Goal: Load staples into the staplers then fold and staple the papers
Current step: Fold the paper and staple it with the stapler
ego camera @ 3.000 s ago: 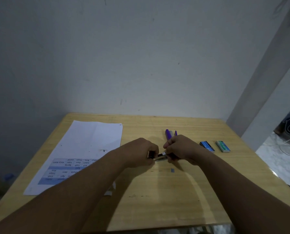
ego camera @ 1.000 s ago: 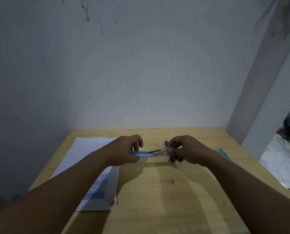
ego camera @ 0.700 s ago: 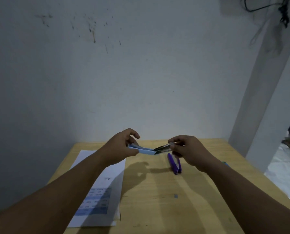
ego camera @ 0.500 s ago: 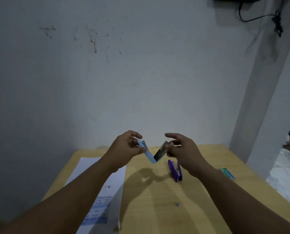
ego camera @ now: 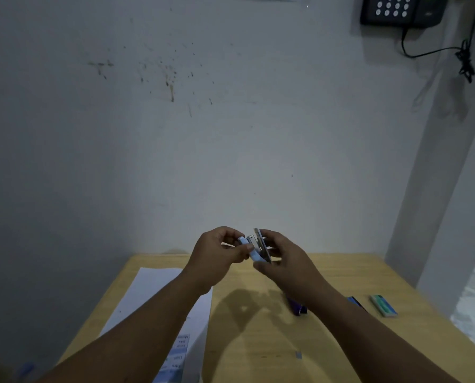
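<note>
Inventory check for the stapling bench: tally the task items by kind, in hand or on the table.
Staplers: 2, a light blue stapler hinged open, held up by the left hand and right hand, and a purple stapler on the wooden table.
Staple boxes: 2, a dark blue box and a green box.
Paper: 1 white printed stack; sheet count unclear.
Total: 5

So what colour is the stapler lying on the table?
Purple; the stapler is partly hidden behind the right forearm in the head view.

In your grip, the small light-blue plastic stapler (ego camera: 254, 251) bares a shiny metal channel; below it, matt white paper (ego camera: 159, 294) lies on the smooth, yellowish wooden tabletop (ego camera: 258, 341).
</note>
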